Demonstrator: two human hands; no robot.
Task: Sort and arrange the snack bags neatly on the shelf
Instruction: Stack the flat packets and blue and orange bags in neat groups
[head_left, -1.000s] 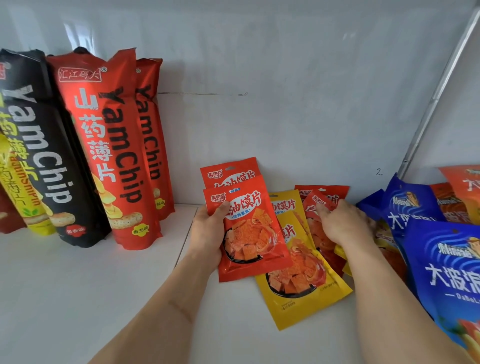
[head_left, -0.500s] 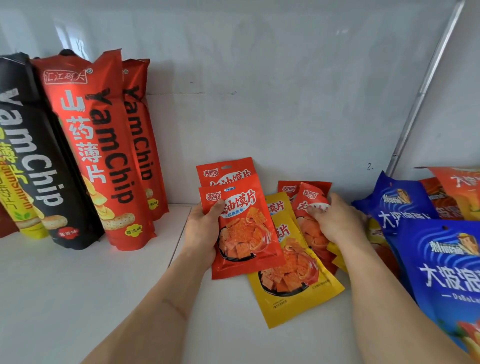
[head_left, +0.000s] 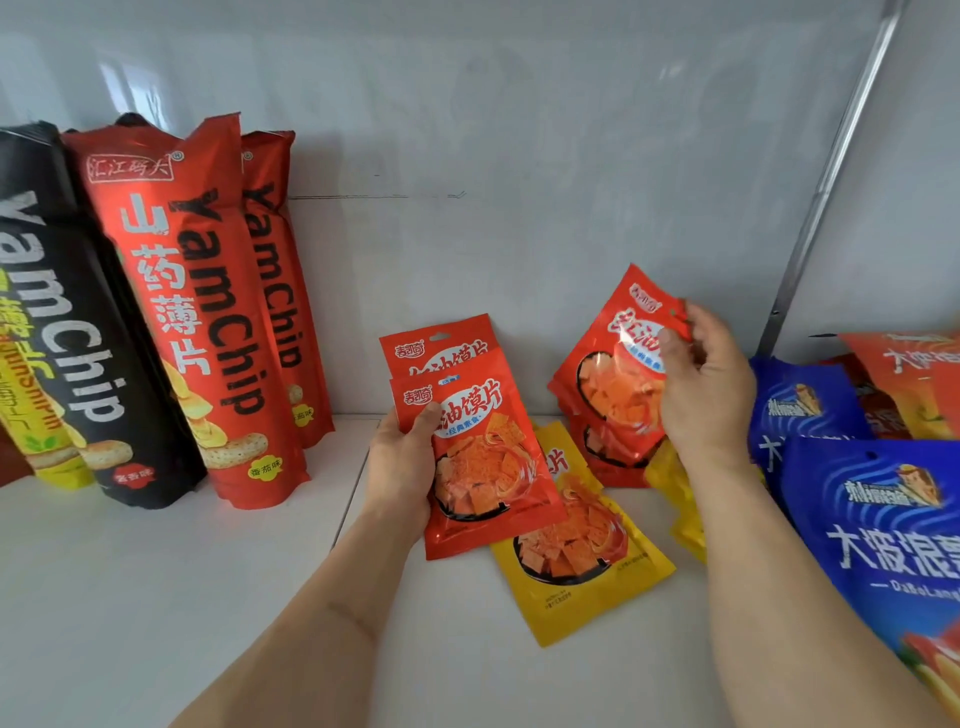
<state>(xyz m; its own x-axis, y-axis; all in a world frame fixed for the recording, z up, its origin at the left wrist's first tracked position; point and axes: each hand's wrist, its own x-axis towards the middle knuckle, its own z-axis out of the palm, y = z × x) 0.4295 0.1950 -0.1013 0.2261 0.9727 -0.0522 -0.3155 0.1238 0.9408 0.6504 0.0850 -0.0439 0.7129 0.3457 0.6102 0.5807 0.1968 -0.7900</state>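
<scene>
My left hand grips a small red snack bag by its left edge, with a second red bag stacked behind it. My right hand pinches another small red bag near its top corner and holds it tilted above the shelf. Under that bag another red bag lies against the wall. A yellow bag lies flat on the white shelf below my left hand's bags. More yellow packaging shows under my right wrist.
Tall yam chip bags stand against the wall at left: black, red, another red behind it, and a yellow one at the edge. Blue bags and orange bags pile at right. A metal post rises at the back right.
My right hand has lifted a red bag off the pile and raised it up and to the right. My left hand still holds its two red bags in about the same place.
</scene>
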